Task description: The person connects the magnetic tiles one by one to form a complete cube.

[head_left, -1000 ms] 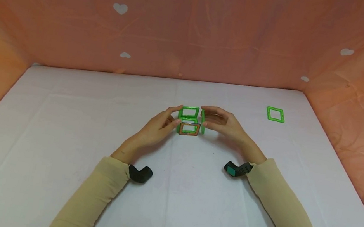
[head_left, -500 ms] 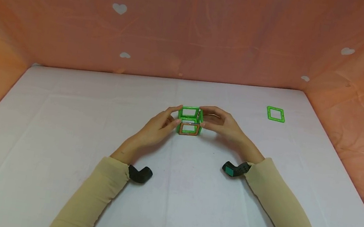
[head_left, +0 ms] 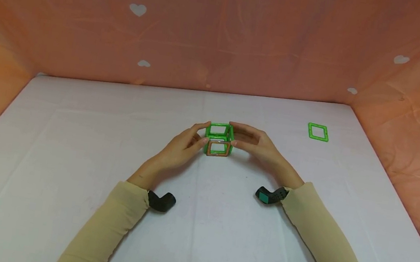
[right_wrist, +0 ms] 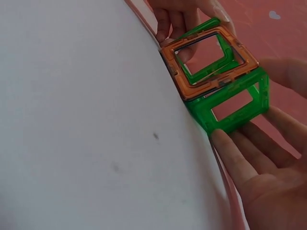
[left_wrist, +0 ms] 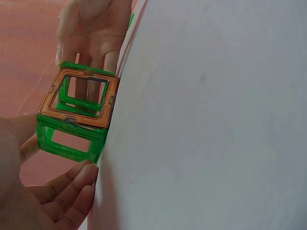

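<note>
In the head view, several green magnetic tiles and one orange magnetic tile (head_left: 217,155) stand joined as a box at mid-table. The orange tile forms the near wall. My left hand (head_left: 179,148) holds the left green tile (left_wrist: 98,143) between thumb and fingers, thumb at the near corner and index finger at the far one. On the opposite side, my right hand (head_left: 256,146) spans the right green tile (right_wrist: 204,108) the same way, its edge up against the orange one. The box looks open on top, and its lower parts are partly hidden behind the orange frame.
A loose green square tile (head_left: 318,138) lies flat at the back right of the white-covered table (head_left: 111,134). Orange cloth walls (head_left: 208,35) with pale hearts enclose the table's back and sides. Black wrist devices (head_left: 161,201) jut inward from both sleeves.
My right hand has moved left, bringing the right green tile from slightly apart to flush against the other tiles. The left hand has stayed in place.
</note>
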### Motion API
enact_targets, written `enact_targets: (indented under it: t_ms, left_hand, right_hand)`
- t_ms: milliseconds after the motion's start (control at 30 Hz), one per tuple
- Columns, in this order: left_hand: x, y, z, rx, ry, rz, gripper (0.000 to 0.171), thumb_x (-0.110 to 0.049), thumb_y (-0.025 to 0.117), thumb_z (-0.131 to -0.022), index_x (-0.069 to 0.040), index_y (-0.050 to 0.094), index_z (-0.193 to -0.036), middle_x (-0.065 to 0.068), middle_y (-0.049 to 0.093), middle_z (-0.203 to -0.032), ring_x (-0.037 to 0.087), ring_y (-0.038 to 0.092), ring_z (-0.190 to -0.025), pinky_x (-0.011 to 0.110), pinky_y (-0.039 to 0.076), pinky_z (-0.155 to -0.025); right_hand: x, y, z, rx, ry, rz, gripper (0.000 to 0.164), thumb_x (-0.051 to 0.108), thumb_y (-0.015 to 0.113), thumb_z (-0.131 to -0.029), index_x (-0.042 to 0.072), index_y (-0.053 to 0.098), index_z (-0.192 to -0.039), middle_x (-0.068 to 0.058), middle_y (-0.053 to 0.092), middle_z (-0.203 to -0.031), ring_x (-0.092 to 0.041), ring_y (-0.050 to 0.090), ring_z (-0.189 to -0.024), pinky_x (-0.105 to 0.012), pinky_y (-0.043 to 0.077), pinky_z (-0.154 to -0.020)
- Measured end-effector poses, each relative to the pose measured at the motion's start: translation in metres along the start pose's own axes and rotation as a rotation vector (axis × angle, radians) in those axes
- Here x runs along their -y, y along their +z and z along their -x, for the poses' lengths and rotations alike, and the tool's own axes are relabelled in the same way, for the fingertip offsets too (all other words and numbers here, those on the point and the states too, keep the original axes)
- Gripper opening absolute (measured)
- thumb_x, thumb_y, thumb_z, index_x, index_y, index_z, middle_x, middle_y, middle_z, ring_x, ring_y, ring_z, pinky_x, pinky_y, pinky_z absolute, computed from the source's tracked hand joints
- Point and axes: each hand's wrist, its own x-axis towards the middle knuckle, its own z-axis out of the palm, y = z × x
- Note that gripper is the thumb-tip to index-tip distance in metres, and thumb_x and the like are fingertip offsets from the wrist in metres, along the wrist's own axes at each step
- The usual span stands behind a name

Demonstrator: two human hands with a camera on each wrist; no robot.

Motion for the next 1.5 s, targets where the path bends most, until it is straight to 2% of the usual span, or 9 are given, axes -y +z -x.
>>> enact_targets:
  t_ms: [267, 533, 900, 1233, 1367, 1500]
  left_hand:
    - [0.0, 0.0, 0.0, 0.004, 0.008, -0.006, 0.05, -0.025, 0.043, -0.103, -0.013, 0.03, -0.15, 0.017, 0.061, -0.106, 0.025, 0.059, -0.091, 0.038, 0.046, -0.079]
    - [-0.001, 0.0, 0.0, 0.007, 0.007, -0.002, 0.05, -0.025, 0.043, -0.104, -0.013, 0.029, -0.15, 0.017, 0.061, -0.107, 0.025, 0.059, -0.091, 0.039, 0.047, -0.079]
    - [-0.001, 0.001, 0.001, 0.002, -0.003, 0.009, 0.05, -0.027, 0.043, -0.103, -0.014, 0.03, -0.15, 0.016, 0.062, -0.107, 0.024, 0.06, -0.091, 0.038, 0.047, -0.079]
    - [-0.002, 0.0, 0.0, -0.005, 0.007, 0.008, 0.05, -0.025, 0.044, -0.103, -0.012, 0.031, -0.15, 0.017, 0.062, -0.106, 0.024, 0.06, -0.09, 0.038, 0.046, -0.079]
    - [-0.002, -0.001, 0.001, -0.005, 0.016, 0.004, 0.051, -0.025, 0.044, -0.103, -0.012, 0.03, -0.15, 0.017, 0.062, -0.105, 0.024, 0.06, -0.09, 0.038, 0.046, -0.079]
    - [-0.001, -0.001, 0.001, -0.004, 0.017, 0.001, 0.051, -0.026, 0.044, -0.103, -0.012, 0.029, -0.15, 0.017, 0.062, -0.106, 0.024, 0.06, -0.09, 0.038, 0.046, -0.079]
  right_hand:
    - [-0.004, 0.0, 0.001, 0.049, -0.006, 0.009, 0.056, 0.017, 0.058, -0.096, 0.012, 0.037, -0.148, -0.01, 0.046, -0.146, -0.024, 0.043, -0.134, -0.047, 0.023, -0.114]
    - [-0.002, 0.001, 0.002, 0.067, -0.018, 0.024, 0.058, 0.016, 0.056, -0.097, 0.012, 0.034, -0.15, -0.013, 0.043, -0.147, -0.029, 0.041, -0.136, -0.05, 0.026, -0.112]
    - [0.0, -0.004, 0.003, 0.023, -0.01, 0.086, 0.054, 0.015, 0.056, -0.097, 0.009, 0.038, -0.147, -0.016, 0.047, -0.144, -0.031, 0.044, -0.133, -0.051, 0.026, -0.113]
    - [0.003, -0.022, 0.012, -0.089, 0.014, 0.107, 0.054, 0.018, 0.061, -0.095, 0.007, 0.042, -0.145, -0.012, 0.049, -0.144, -0.026, 0.046, -0.132, -0.045, 0.024, -0.114]
    - [0.001, -0.031, 0.016, -0.127, 0.01, 0.106, 0.054, 0.017, 0.06, -0.095, 0.004, 0.041, -0.145, -0.014, 0.048, -0.143, -0.027, 0.047, -0.131, -0.039, 0.031, -0.111]
    - [-0.001, -0.038, 0.02, -0.157, 0.016, 0.095, 0.055, 0.017, 0.059, -0.096, 0.002, 0.039, -0.145, -0.015, 0.047, -0.144, -0.029, 0.045, -0.132, -0.026, 0.04, -0.104]
